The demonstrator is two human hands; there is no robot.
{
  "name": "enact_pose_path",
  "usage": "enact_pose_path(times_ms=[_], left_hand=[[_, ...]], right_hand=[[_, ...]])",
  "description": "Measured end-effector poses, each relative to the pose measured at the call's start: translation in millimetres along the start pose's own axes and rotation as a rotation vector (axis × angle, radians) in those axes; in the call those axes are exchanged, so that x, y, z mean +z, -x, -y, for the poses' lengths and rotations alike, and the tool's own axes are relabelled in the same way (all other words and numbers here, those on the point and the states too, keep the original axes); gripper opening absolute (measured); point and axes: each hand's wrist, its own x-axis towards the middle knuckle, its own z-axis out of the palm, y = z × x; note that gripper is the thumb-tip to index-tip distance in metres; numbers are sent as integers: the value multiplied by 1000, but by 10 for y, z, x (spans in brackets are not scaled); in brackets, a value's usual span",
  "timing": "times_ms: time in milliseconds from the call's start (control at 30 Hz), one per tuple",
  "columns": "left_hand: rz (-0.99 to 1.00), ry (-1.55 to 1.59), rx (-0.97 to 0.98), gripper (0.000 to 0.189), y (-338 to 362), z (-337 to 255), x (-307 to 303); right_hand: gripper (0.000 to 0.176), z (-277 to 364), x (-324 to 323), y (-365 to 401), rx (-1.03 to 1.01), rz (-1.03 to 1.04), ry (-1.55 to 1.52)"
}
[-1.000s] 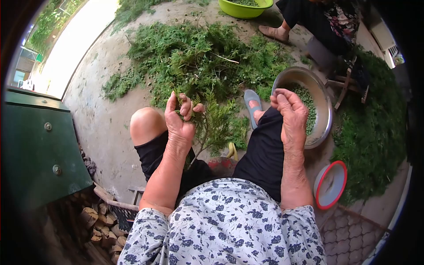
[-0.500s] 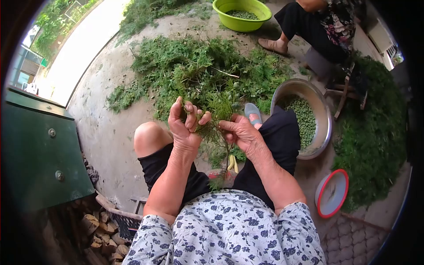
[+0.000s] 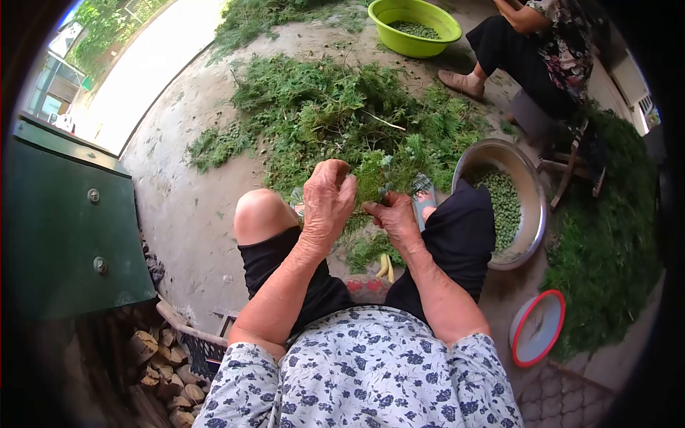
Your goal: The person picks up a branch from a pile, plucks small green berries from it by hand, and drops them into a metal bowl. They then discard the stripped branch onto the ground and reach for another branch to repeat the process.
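Concrete floor point(image 3: 171, 150) under branch pile point(image 3: 321, 107); green cabinet point(image 3: 78, 221) left.

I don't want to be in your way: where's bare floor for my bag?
Probably best: the wide concrete floor between the green metal cabinet and the left knee. Only a small gap separates the metal bowl from the red-rimmed basin. Cut branches crowd the middle, more greenery the right.

"What borders the grey floor point(image 3: 178, 178)?"
"On its left edge, a green panel point(image 3: 64, 228), split wood point(image 3: 171, 360) near its lower corner."
"The light?"
"Glaring on the pale strip point(image 3: 153, 60), upper left."
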Motion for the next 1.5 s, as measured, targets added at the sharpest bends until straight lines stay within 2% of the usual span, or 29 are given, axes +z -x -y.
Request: enact_pose_path(times_ms=[67,133,167,233,300,367,400,467,500,567,600,633,700,733,767,833,867,900,967,1000,1033,1100,1167,1200,1267,1500], left_hand=[[80,-62,-21,13,9,238,63],[485,166,-565,15,0,324,16],[484,168,-567,15,31,324,10],[392,763,-724,10,128,265,-43],[359,840,-736,5,178,319,39],[257,892,-735,6,258,652,197],[266,945,-794,8,230,499,116],[229,991,-774,8,263,507,133],[202,1035,-753,8,275,502,141],[213,1092,-766,9,289,475,128],[243,1090,-752,9,298,490,128],[273,1086,-737,10,304,498,129],[288,1036,-700,10,303,480,115],[303,985,-662,11,303,467,104],[303,987,-664,11,304,456,96],[342,868,-555,13,317,423,85],[347,870,-555,13,324,397,83],[354,839,-552,15,335,369,82],[362,808,-550,16,362,358,101],[368,741,-489,19,376,369,113],[374,674,-429,23,382,372,118],[423,598,-431,22,372,350,49],[473,525,-433,21,373,330,35],[441,569,-440,22,382,321,46],[409,613,-446,23,395,312,68],[414,728,-497,22,384,285,87]], right_hand=[[10,-50,15,18,-29,7,102],[10,-196,-18,-11,-95,5,196],[11,-263,-29,-40,-169,5,288],[12,-366,-23,-68,-172,18,271],[13,-348,1,-64,-176,32,254],[14,-212,68,-14,-24,7,214],[14,-215,70,-22,-24,13,216],[22,-229,37,-24,85,-77,-1],[22,-218,29,-26,86,-74,1],[34,-173,9,-16,241,-53,-242],[45,-154,25,-8,234,-66,-240],[45,-168,28,-4,235,-68,-238],[49,-180,64,17,46,-284,-83],[39,-111,97,53,-85,-408,98],[39,-80,92,53,-84,-409,100],[23,22,81,69,-545,-320,415],[12,89,109,108,-477,-209,355],[13,73,143,101,-512,-186,366],[15,75,221,104,-447,-153,232],[15,37,197,83,-446,-155,231],[16,-34,158,46,-500,-129,302],[18,-44,124,33,-554,-101,373],[16,42,109,66,-246,-15,226],[16,33,99,67,-246,-16,226],[14,2,82,79,-45,32,-142],[13,-33,-10,88,78,173,-467]])
